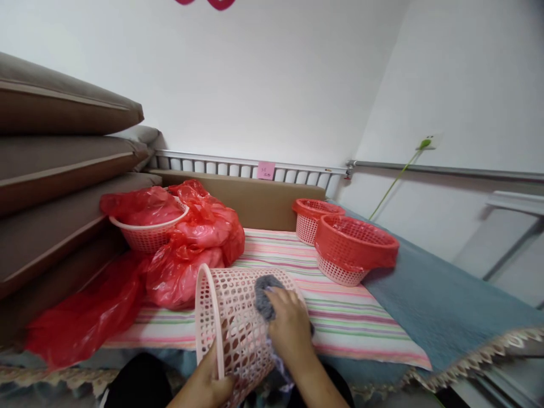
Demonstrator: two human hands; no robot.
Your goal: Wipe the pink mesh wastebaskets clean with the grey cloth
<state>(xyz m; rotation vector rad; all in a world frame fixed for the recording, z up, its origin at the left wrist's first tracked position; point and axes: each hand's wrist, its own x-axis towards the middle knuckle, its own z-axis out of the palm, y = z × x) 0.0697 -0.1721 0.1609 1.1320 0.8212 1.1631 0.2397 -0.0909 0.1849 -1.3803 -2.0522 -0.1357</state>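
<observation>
A pink lattice basket (232, 309) lies tipped on its side at the near edge of the striped cloth (340, 317), its mouth facing left. My left hand (208, 382) grips its lower rim from below, fingers curled round the plastic. My right hand (289, 326) presses a grey cloth (264, 296) against the basket's outer wall, fingers closed over the cloth. Part of the cloth hangs down under my right wrist.
Red plastic bags (191, 243) lie heaped at the left, one lining a white basket (147, 232). Two red-lined baskets (355, 249) stand at the right. Stacked brown cushions (51, 187) fill the far left. A blue blanket (442, 306) covers the right side. A cardboard panel (263, 201) leans at the back.
</observation>
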